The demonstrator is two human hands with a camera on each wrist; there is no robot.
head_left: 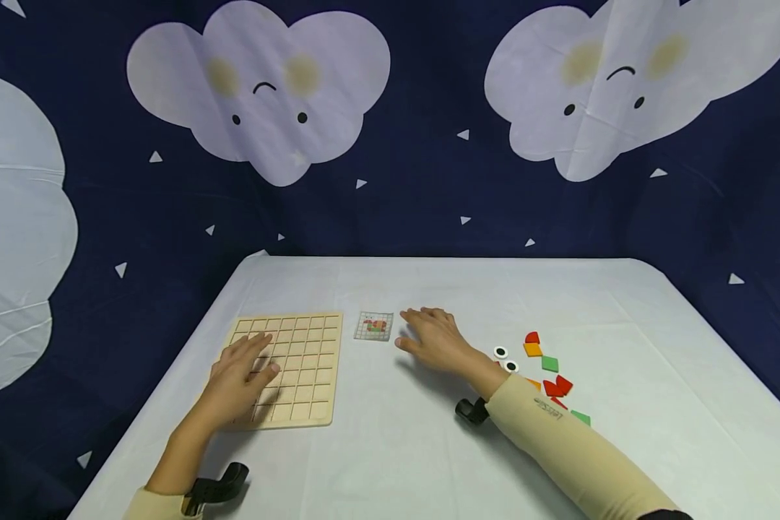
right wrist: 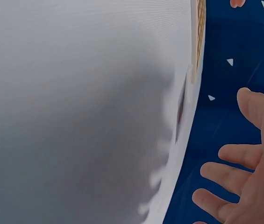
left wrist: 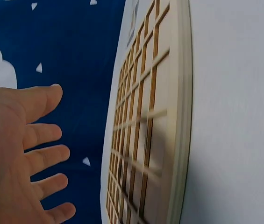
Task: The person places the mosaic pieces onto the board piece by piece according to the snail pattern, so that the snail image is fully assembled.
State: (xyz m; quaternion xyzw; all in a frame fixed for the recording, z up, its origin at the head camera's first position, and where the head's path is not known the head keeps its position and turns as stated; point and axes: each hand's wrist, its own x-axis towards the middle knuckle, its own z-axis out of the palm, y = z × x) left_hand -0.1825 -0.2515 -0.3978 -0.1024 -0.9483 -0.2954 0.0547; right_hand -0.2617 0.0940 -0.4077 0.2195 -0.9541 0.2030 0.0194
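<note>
A wooden grid board point(head_left: 308, 368) with square cells lies at the left of the table. My left hand point(head_left: 237, 379) hovers over its left part, fingers spread; the left wrist view shows the hand point(left wrist: 24, 149) apart from the board point(left wrist: 183, 112), holding nothing. Right of the board lies a small pattern card point(head_left: 373, 326) with a printed grid and a red, orange and green picture. Just right of that card, my right hand point(head_left: 438, 339) is held above the table with fingers extended. In the right wrist view the card point(right wrist: 181, 112) appears edge-on beyond the hand's shadow.
Loose coloured pieces lie at the right, partly behind my right forearm: red pieces point(head_left: 564, 384), an orange piece point(head_left: 533, 349), a green piece point(head_left: 549, 363) and two white eye discs point(head_left: 500, 352). A white cloth covers the table point(head_left: 390, 462); a dark blue cloud-print curtain point(head_left: 422, 195) hangs behind.
</note>
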